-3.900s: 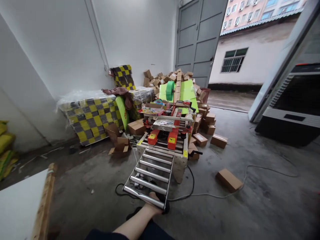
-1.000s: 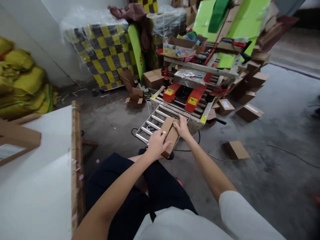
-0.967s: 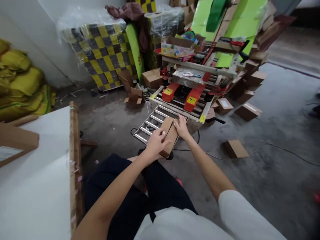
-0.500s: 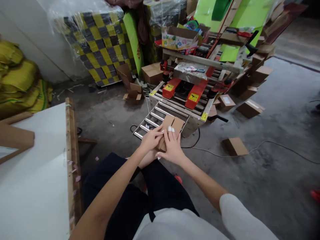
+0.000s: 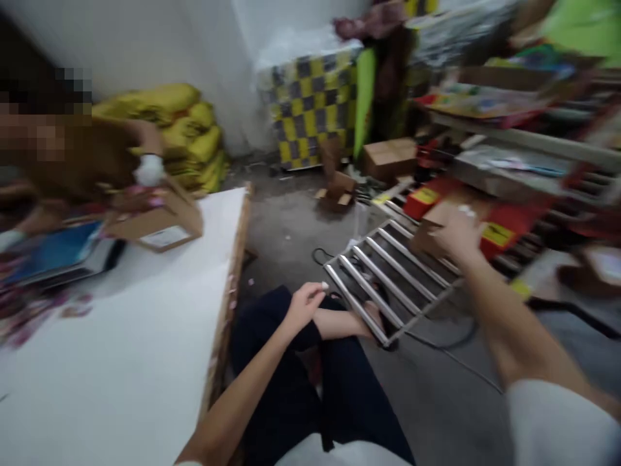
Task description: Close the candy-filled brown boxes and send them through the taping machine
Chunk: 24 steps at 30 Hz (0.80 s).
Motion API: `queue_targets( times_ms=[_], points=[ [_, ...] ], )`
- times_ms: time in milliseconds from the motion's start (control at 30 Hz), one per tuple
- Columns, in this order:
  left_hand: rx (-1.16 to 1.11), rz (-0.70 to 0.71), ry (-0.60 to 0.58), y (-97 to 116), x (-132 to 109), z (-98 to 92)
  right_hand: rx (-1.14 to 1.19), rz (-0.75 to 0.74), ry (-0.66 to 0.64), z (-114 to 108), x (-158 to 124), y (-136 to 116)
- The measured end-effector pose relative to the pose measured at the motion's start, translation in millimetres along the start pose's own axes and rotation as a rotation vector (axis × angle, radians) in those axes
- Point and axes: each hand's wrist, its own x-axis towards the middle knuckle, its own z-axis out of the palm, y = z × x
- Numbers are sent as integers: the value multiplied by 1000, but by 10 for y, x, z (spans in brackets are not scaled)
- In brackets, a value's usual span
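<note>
A closed cardboard box (image 5: 427,233) lies between the red side guides of a carton-sealing machine (image 5: 504,168), at the inner end of its roller track (image 5: 373,278). My right hand (image 5: 458,236) is stretched out over the box and grips its near part; white covers show on the fingertips. Blur hides the exact finger contact. Above my knee, left of the rollers, hovers my left hand (image 5: 305,303). Its fingers are loosely bent, with a small gap to the thumb and nothing visible in them.
A white table (image 5: 121,336) with a wooden edge stands at my left. Across it a co-worker's gloved hand (image 5: 149,170) is at an open carton (image 5: 165,226). Cartons (image 5: 391,158) and yellow sacks (image 5: 194,129) stand behind; a cable (image 5: 456,359) crosses the floor.
The box has gone from in front of me, under both hands, forward and right into the machine with my right hand. My left hand has let go. The view has swung left.
</note>
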Motion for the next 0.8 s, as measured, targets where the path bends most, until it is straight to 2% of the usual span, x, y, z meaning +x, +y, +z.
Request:
queue_targets(
  times_ms=[67, 100, 167, 267, 300, 367, 433, 500, 567, 633, 733, 800],
  points=[
    [70, -16, 120, -56, -111, -327, -89, 14, 130, 178, 97, 32],
    [100, -26, 190, -89, -162, -524, -140, -45, 172, 310, 23, 39],
    [184, -53, 363, -164, -253, -978, -219, -209, 119, 608, -355, 42],
    [428, -120, 648, -271, -264, -1776, -284, -315, -107, 1024, -1212, 45],
    [531, -134, 711, -292, -216, -2054, -284, -316, -160, 1128, -1486, 59],
    [730, -153, 765, -293, -44, -2587, -263, -294, -214, 1261, -1931, 126],
    [899, -183, 771, -245, 204, -3042, -235, -259, -215, 1296, -2215, 245],
    [1022, -236, 776, -184, 485, -3379, -213, -224, -187, 1270, -2381, 397],
    [1100, -284, 766, -148, 755, -3588, -199, -189, -160, 1221, -2500, 554],
    [1148, -341, 724, -152, 980, -3683, -186, -147, -143, 1176, -2626, 696],
    [1189, -459, 649, -203, 1198, -3685, -129, -104, -147, 1134, -2841, 849],
    [1220, -523, 646, -231, 1256, -3638, -77, -90, -155, 1117, -2961, 891]
  ],
)
